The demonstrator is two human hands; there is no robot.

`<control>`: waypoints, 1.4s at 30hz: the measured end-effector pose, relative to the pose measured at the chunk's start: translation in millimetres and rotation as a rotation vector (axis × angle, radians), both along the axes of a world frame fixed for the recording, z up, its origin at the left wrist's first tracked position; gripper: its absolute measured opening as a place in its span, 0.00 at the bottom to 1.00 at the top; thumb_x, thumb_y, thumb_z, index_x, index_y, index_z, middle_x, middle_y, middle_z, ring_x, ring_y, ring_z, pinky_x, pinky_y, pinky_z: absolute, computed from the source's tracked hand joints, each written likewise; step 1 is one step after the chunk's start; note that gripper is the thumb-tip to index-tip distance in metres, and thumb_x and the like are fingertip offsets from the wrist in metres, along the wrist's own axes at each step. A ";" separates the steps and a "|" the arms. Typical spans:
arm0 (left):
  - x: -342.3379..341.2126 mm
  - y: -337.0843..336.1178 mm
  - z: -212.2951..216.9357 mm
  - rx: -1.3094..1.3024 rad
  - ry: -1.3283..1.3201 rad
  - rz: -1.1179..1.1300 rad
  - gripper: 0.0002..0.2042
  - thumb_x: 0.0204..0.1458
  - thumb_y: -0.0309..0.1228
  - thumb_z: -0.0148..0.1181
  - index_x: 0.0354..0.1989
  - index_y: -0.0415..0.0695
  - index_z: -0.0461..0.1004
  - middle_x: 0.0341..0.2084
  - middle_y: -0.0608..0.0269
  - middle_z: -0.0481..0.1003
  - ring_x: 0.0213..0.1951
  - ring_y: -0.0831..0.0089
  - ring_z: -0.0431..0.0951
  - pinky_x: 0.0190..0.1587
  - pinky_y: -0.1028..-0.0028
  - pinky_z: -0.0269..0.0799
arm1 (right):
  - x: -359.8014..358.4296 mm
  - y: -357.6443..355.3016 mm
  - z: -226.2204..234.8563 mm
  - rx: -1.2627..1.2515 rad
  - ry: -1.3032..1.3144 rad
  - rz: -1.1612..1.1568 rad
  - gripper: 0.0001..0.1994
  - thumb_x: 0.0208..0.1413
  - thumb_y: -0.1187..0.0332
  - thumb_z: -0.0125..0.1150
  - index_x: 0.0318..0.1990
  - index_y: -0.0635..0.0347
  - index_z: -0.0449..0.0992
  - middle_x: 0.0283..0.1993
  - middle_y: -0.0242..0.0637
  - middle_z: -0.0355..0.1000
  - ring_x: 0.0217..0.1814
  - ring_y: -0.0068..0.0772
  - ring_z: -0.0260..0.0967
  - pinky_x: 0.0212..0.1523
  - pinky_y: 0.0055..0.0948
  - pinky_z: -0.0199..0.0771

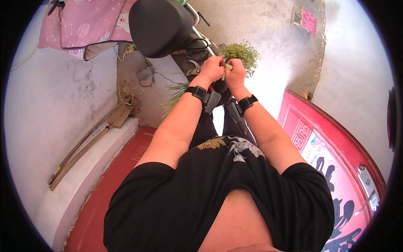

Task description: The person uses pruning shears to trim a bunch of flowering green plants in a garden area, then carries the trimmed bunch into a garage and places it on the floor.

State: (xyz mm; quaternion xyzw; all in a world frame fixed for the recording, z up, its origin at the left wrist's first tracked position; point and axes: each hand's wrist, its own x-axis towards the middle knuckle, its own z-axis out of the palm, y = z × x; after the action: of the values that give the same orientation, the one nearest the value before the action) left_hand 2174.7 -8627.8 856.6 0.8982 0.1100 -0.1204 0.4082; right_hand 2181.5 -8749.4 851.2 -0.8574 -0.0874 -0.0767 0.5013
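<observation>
A bunch of green stems with small clustered heads (240,53) lies across my lap area, its heads fanning out beyond my hands. The thin stem ends (176,93) come out to the left, beneath my left forearm. Around the bunch just below the heads runs a pale green strip (228,66). My left hand (213,67) is closed with fingertips pinching at the strip. Close beside it, my right hand (236,72) is closed on the strip too, thumb toward the left hand. The fingers partly hide the stems between them.
Black-handled scissors (197,49) and pruning shears (194,67) lie left of my hands. A black scooter seat (160,28) rises close by, with a pink quilted cover (86,23) behind it. Wooden-handled tools (84,147) lean at the left wall; a red door (319,143) stands right.
</observation>
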 end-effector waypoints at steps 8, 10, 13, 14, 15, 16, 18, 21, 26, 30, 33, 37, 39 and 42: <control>17.4 1.7 -5.4 -0.295 0.216 0.148 0.10 0.44 0.32 0.56 0.30 0.39 0.78 0.29 0.48 0.77 0.35 0.58 0.77 0.38 0.66 0.70 | -4.0 3.5 -2.6 0.022 -0.026 -0.074 0.06 0.43 0.77 0.58 0.26 0.60 0.66 0.26 0.42 0.63 0.27 0.46 0.63 0.27 0.35 0.64; 19.8 -0.6 -3.1 -0.468 0.289 0.220 0.09 0.45 0.30 0.57 0.29 0.35 0.76 0.22 0.58 0.74 0.27 0.70 0.73 0.28 0.71 0.66 | -2.8 4.2 -1.5 0.043 -0.051 -0.061 0.06 0.42 0.78 0.58 0.25 0.61 0.66 0.26 0.44 0.62 0.28 0.47 0.62 0.28 0.37 0.63; 22.1 1.5 3.0 -0.534 0.390 0.311 0.07 0.44 0.27 0.58 0.27 0.35 0.76 0.17 0.67 0.70 0.21 0.79 0.68 0.21 0.77 0.61 | -1.6 3.5 0.5 0.011 -0.060 -0.062 0.06 0.42 0.77 0.59 0.25 0.60 0.66 0.26 0.43 0.62 0.27 0.47 0.62 0.26 0.37 0.63; 22.9 1.5 6.5 -0.529 0.418 0.328 0.06 0.44 0.26 0.59 0.27 0.36 0.75 0.17 0.69 0.69 0.20 0.80 0.67 0.20 0.78 0.59 | -1.5 3.2 1.1 0.008 -0.054 -0.049 0.06 0.42 0.77 0.59 0.25 0.60 0.67 0.25 0.42 0.63 0.27 0.46 0.63 0.26 0.37 0.63; 23.9 2.1 8.6 -0.583 0.424 0.363 0.03 0.44 0.26 0.59 0.25 0.39 0.74 0.18 0.69 0.69 0.20 0.80 0.67 0.21 0.78 0.60 | -1.6 2.7 1.7 -0.001 -0.027 -0.035 0.06 0.42 0.77 0.59 0.25 0.60 0.67 0.25 0.42 0.63 0.26 0.46 0.63 0.26 0.36 0.64; 23.8 3.4 11.4 -0.597 0.434 0.366 0.03 0.44 0.26 0.58 0.25 0.39 0.74 0.18 0.69 0.69 0.20 0.79 0.67 0.21 0.78 0.60 | -1.8 1.1 2.5 -0.010 0.000 -0.021 0.05 0.42 0.77 0.59 0.26 0.60 0.68 0.25 0.41 0.64 0.26 0.45 0.64 0.26 0.36 0.64; 24.0 2.7 14.5 -0.659 0.408 0.345 0.02 0.45 0.25 0.58 0.25 0.40 0.73 0.19 0.68 0.69 0.20 0.79 0.67 0.21 0.77 0.60 | -1.2 -0.7 3.4 0.027 0.016 -0.033 0.05 0.42 0.76 0.59 0.26 0.60 0.69 0.25 0.41 0.65 0.26 0.45 0.65 0.26 0.35 0.65; 21.6 -3.0 11.4 -0.670 0.365 0.469 0.02 0.46 0.24 0.56 0.26 0.40 0.73 0.19 0.67 0.70 0.20 0.78 0.68 0.22 0.77 0.61 | 0.1 -1.7 3.6 0.078 0.040 -0.018 0.04 0.42 0.75 0.59 0.27 0.60 0.70 0.25 0.42 0.67 0.27 0.45 0.67 0.28 0.34 0.67; 17.9 -15.4 -9.3 -0.607 0.305 0.574 0.03 0.48 0.23 0.53 0.28 0.37 0.73 0.19 0.64 0.70 0.20 0.77 0.68 0.20 0.75 0.61 | -2.7 -8.4 0.1 -0.008 0.053 -0.031 0.02 0.44 0.74 0.57 0.26 0.60 0.70 0.25 0.44 0.68 0.27 0.49 0.67 0.28 0.38 0.67; 21.8 -1.1 -11.4 -0.541 0.210 0.578 0.04 0.48 0.22 0.51 0.29 0.35 0.72 0.18 0.63 0.69 0.18 0.75 0.68 0.18 0.74 0.61 | -14.6 -26.9 -5.6 -0.210 0.215 -0.048 0.05 0.46 0.71 0.57 0.24 0.60 0.68 0.26 0.47 0.68 0.29 0.53 0.66 0.30 0.43 0.66; 25.8 -9.0 -1.6 -0.642 0.286 0.858 0.04 0.49 0.20 0.50 0.32 0.35 0.71 0.19 0.62 0.69 0.19 0.74 0.68 0.17 0.74 0.60 | -21.8 -33.9 -9.5 -0.238 0.246 -0.043 0.07 0.47 0.69 0.58 0.24 0.61 0.67 0.26 0.49 0.67 0.30 0.55 0.66 0.30 0.44 0.65; 27.0 0.1 7.7 -0.814 0.312 0.774 0.04 0.47 0.19 0.50 0.31 0.37 0.70 0.20 0.62 0.70 0.18 0.75 0.69 0.17 0.75 0.62 | -20.3 -40.6 -9.0 -0.166 0.325 -0.022 0.09 0.47 0.67 0.58 0.24 0.62 0.67 0.25 0.49 0.67 0.29 0.54 0.66 0.29 0.41 0.66; 25.8 14.6 -6.9 -0.873 0.324 0.645 0.04 0.43 0.18 0.53 0.28 0.38 0.71 0.20 0.63 0.70 0.19 0.76 0.70 0.17 0.76 0.63 | -18.3 -39.5 -6.3 -0.108 0.322 -0.010 0.09 0.47 0.67 0.58 0.24 0.62 0.68 0.25 0.49 0.68 0.29 0.54 0.66 0.29 0.40 0.66; 29.9 23.3 -3.5 -0.786 0.360 0.332 0.07 0.45 0.20 0.54 0.35 0.39 0.70 0.23 0.66 0.69 0.23 0.78 0.70 0.21 0.79 0.65 | -16.1 -38.1 -0.8 -0.020 0.293 -0.019 0.08 0.48 0.66 0.58 0.25 0.61 0.69 0.24 0.48 0.68 0.28 0.53 0.66 0.29 0.39 0.66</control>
State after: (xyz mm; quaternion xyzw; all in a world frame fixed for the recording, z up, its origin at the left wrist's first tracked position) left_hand 2204.6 -8604.5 853.1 0.6102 0.2674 -0.2402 0.7060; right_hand 2165.4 -8787.6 850.4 -0.8651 -0.0057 0.0453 0.4996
